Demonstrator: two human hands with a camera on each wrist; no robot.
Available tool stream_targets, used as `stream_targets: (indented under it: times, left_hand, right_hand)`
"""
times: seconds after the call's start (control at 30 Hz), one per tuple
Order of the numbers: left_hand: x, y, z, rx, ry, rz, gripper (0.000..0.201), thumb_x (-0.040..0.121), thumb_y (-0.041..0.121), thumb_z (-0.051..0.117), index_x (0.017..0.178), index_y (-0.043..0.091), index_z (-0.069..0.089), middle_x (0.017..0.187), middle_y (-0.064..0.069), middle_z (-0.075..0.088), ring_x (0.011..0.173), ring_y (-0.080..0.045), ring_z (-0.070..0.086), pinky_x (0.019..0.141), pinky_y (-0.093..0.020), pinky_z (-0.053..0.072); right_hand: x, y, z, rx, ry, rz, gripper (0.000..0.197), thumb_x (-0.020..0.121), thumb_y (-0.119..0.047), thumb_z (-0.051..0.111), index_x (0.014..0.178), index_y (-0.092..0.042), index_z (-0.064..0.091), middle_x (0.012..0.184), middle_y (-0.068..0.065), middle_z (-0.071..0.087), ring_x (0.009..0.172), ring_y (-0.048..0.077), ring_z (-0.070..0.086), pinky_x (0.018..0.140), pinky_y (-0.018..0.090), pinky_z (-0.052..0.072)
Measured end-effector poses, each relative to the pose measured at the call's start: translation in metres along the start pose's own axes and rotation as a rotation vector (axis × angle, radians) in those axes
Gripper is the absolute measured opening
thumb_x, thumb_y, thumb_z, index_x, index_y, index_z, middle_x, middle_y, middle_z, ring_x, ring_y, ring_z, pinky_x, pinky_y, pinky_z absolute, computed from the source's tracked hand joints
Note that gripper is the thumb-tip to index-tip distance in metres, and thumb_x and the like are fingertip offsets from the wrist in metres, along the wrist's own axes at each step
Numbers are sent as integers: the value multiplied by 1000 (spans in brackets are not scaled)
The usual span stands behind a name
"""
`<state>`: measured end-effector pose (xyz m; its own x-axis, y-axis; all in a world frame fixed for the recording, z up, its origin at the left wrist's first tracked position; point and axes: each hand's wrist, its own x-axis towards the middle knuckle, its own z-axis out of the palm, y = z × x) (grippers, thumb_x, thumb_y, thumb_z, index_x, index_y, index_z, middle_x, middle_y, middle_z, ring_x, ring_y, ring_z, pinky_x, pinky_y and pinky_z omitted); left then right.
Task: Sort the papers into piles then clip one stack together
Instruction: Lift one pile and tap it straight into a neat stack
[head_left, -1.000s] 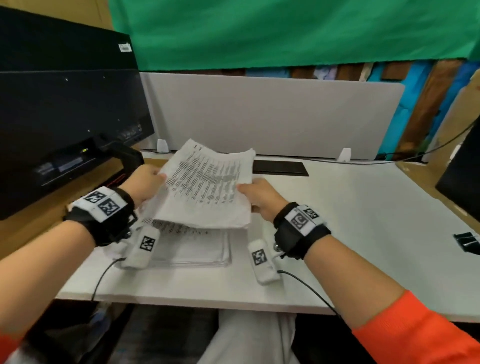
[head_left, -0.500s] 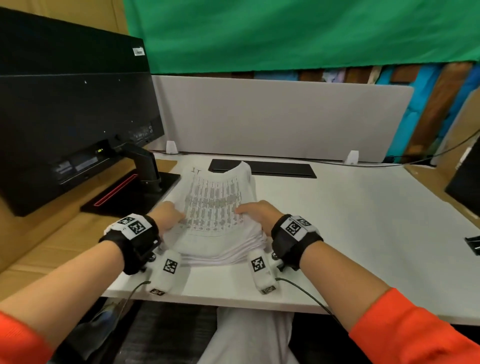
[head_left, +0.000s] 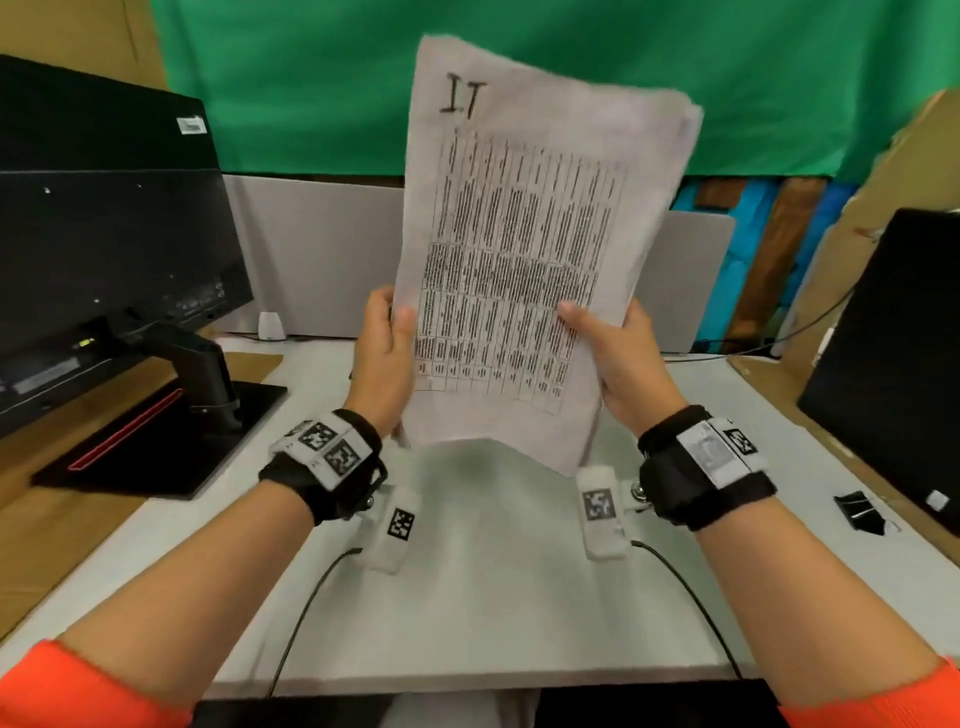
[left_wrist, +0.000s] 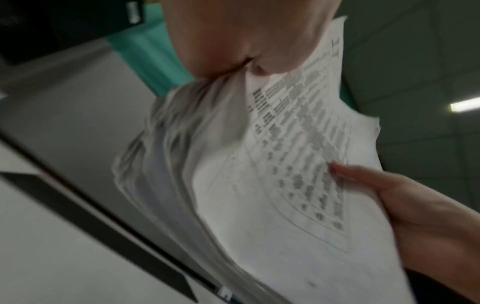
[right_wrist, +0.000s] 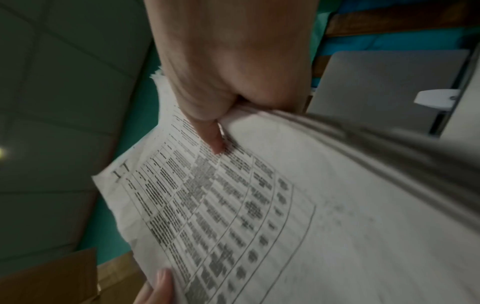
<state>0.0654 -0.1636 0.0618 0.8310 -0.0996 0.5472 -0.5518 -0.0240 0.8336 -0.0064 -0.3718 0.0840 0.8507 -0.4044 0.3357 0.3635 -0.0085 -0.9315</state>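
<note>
A thick stack of printed papers (head_left: 524, 249), with a table of text and "II" handwritten at the top, stands upright in the air above the white desk (head_left: 493, 597). My left hand (head_left: 387, 353) grips its left edge, thumb on the front sheet. On the other side my right hand (head_left: 608, 353) grips the right edge, thumb across the print. The left wrist view shows the stack (left_wrist: 272, 174) fanned along its edge below my left hand (left_wrist: 249, 41). In the right wrist view my right hand (right_wrist: 228, 86) pinches the stack (right_wrist: 259, 216). A black binder clip (head_left: 860, 512) lies at the desk's right side.
A black monitor (head_left: 104, 249) on a stand (head_left: 171, 415) fills the left. A grey divider panel (head_left: 322, 260) runs along the back under a green cloth. Another dark screen (head_left: 898, 353) stands at the right, just behind the clip.
The stack lay flat on the desk under both hands half a second ago. Now both hands have lifted it upright in front of the head camera.
</note>
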Motion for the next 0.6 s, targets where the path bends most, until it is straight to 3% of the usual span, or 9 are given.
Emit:
stream_targets:
  times: [0.03,0.1,0.2,0.27,0.33,0.4,0.47,0.53,0.6]
  left_hand:
    - [0,6,9,-14,-11,43,26,104,22,31,127,14,39,109,10,57,94,9,56,86,-15,48]
    - [-1,15,22,-64,-38,55,37,103,31,30,136,15,34,125,6,55,111,0,55,97,-18,44]
    - [-4,9,27,-149,-70,-99,49,102,36,30,146,15,25,136,16,36,122,2,35,104,-17,28]
    - [-6,-2,33,-193,-139,-155,53,99,37,39,147,17,28,132,16,39,119,3,36,100,-17,28]
    - [-6,-4,47,-203,-183,-167,45,95,36,51,137,20,45,119,17,53,105,5,51,89,-15,40]
    - [0,4,64,-194,-137,-133,30,93,31,57,120,19,57,99,15,61,86,6,57,70,-10,45]
    - [8,19,76,-230,1,-90,13,92,24,60,105,21,58,88,14,60,73,8,58,59,-4,45]
    - [16,24,76,-299,99,-64,12,91,22,62,93,29,53,86,17,57,68,15,58,59,-1,43]
    - [19,18,74,-293,-6,-130,15,89,29,64,99,35,53,94,22,57,79,20,57,72,-2,42]
  right_hand:
    - [0,-3,-1,-21,28,-46,42,90,-11,66,130,-13,53,123,7,68,111,23,68,95,43,54]
    - [-2,-1,-10,-75,37,-66,52,86,-22,72,133,-16,52,126,4,67,115,20,65,101,46,51]
    - [-10,10,-31,-90,6,14,69,76,-32,81,136,-19,51,125,1,68,114,19,66,102,48,49]
    - [-14,13,-36,-67,49,10,76,69,-37,85,135,-17,52,124,2,69,112,19,67,100,47,51]
    - [-12,9,-26,-73,109,-20,62,74,-32,81,128,-15,57,119,5,70,109,21,69,97,46,54]
    - [-6,-1,-10,-117,183,-90,41,83,-26,75,119,-11,63,111,8,72,104,22,69,95,45,55]
    - [0,-15,-3,-127,254,-201,35,85,-25,74,115,-8,66,106,7,72,100,20,69,93,41,56]
    - [3,-24,-10,-110,233,-265,34,86,-25,74,115,-11,65,108,5,72,101,18,69,91,33,57]
    - [4,-19,-25,-143,184,-205,34,86,-27,74,116,-16,64,110,1,72,104,16,68,92,31,56]
